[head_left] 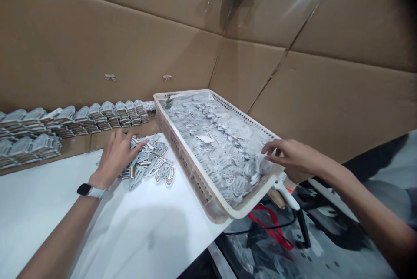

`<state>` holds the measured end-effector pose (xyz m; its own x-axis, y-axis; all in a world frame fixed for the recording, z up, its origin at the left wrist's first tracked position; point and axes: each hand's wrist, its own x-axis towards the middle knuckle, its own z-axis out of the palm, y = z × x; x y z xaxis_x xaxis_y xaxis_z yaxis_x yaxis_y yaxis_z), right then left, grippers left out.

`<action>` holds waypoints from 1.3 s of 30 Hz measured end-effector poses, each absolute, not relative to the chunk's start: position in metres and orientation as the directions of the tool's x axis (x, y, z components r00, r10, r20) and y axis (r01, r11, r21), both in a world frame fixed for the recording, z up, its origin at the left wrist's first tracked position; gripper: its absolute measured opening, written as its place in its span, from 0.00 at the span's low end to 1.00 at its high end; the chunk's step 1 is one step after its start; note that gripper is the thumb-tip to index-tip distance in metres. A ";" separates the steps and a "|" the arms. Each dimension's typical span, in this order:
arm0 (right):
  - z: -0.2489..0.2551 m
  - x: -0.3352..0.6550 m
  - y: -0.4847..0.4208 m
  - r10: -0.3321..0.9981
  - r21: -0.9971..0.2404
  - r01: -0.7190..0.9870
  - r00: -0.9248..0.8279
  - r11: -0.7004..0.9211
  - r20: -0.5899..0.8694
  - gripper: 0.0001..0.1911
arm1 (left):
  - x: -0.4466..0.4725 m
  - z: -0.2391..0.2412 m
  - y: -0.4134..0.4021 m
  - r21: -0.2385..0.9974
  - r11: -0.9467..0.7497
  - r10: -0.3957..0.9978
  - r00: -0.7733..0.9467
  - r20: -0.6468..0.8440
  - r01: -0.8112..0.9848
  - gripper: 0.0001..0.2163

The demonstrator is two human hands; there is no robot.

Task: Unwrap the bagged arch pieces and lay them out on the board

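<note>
My left hand [117, 153] rests on a loose pile of flat grey-and-white arched pieces [148, 164] with brown patterned edges. Its thumb stands apart from the fingers, which are partly hidden behind the pile, and no piece is visibly gripped. At the near right end of a white plastic basket [195, 179], my right hand [282, 154] is bent over the rim. Its thumb and fingertips come together at the edge of a clear plastic bag [258, 162]. Many similar bagged pieces [195, 118] fill the basket in rows, and a small white slip [206, 139] lies on them.
Neat stacks of the same pieces [87, 118] line a cardboard ledge at the back left. Tall cardboard walls [110, 31] enclose the white table [137, 235]. Beyond its right edge are a white handle [286, 195], a red strap [275, 231], a black cable and plastic bags.
</note>
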<state>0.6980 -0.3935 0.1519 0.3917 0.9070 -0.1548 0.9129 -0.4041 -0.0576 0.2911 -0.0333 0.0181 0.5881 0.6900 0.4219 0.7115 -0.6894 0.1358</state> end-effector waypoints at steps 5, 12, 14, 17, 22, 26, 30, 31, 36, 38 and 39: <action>0.139 0.708 -0.398 0.913 -0.302 0.878 0.285 -0.371 -0.291 0.15 | 0.290 0.016 -0.038 0.074 -0.706 0.643 0.594 0.483 0.704 0.26; 0.105 0.703 -0.377 0.941 -0.212 0.939 0.210 -0.269 -0.264 0.19 | 0.296 0.018 -0.046 0.121 -0.657 0.708 0.554 0.437 0.744 0.27; 0.101 0.704 -0.369 0.939 -0.223 0.943 0.175 -0.246 -0.295 0.20 | 0.298 0.020 -0.045 0.113 -0.654 0.710 0.556 0.433 0.748 0.27; 0.102 0.708 -0.359 0.933 -0.206 0.952 0.150 -0.225 -0.326 0.16 | 0.300 0.024 -0.044 0.113 -0.671 0.685 0.556 0.470 0.732 0.26; 0.106 0.712 -0.359 0.953 -0.226 0.959 0.103 -0.171 -0.286 0.09 | 0.299 0.036 -0.044 0.185 -0.669 0.674 0.484 0.558 0.719 0.27; 0.111 0.714 -0.364 0.964 -0.324 0.930 0.095 -0.174 -0.247 0.07 | 0.300 0.053 -0.051 0.300 -0.665 0.689 0.407 0.600 0.684 0.26; 0.122 0.711 -0.363 0.956 -0.411 0.886 0.108 -0.217 -0.273 0.09 | 0.306 0.073 -0.067 0.389 -0.701 0.678 0.387 0.626 0.598 0.27; 0.126 0.709 -0.361 0.958 -0.444 0.868 0.112 -0.224 -0.265 0.10 | 0.308 0.079 -0.072 0.401 -0.710 0.671 0.384 0.634 0.578 0.26; 0.156 0.677 -0.342 0.987 -0.663 0.732 0.146 -0.157 -0.072 0.19 | 0.321 0.106 -0.110 0.548 -0.731 0.682 0.409 0.607 0.407 0.19; 0.169 0.653 -0.329 0.989 -0.755 0.652 0.141 -0.065 0.036 0.21 | 0.331 0.112 -0.133 0.726 -0.644 0.728 0.485 0.485 0.242 0.17; 0.175 0.639 -0.321 0.987 -0.790 0.613 0.139 -0.022 0.081 0.22 | 0.337 0.114 -0.147 0.831 -0.540 0.741 0.546 0.392 0.135 0.18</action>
<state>0.6392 -0.3206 0.1749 0.1393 0.9869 0.0811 0.6125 -0.0215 -0.7902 0.3368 -0.1466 0.1142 0.5456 0.7405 0.3924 0.1355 -0.5400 0.8307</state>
